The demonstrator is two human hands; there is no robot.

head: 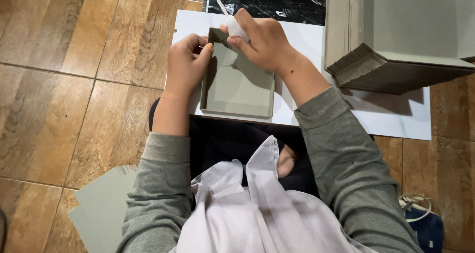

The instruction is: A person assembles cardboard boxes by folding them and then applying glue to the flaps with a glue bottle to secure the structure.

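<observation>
While the right hand (pixel 264 42) grips a half-hidden, perhaps glue, bottle (pixel 232 25), the left hand (pixel 185 60) pinches the box wall (pixel 205 70).

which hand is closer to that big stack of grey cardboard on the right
Right. The right hand, gripping a small white bottle over the grey tray, sits nearer the cardboard stack; the left hand pinches the tray's far-left wall.

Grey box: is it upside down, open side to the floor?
No, the grey box lies open side up on the white sheet, its inside bottom showing.
</observation>
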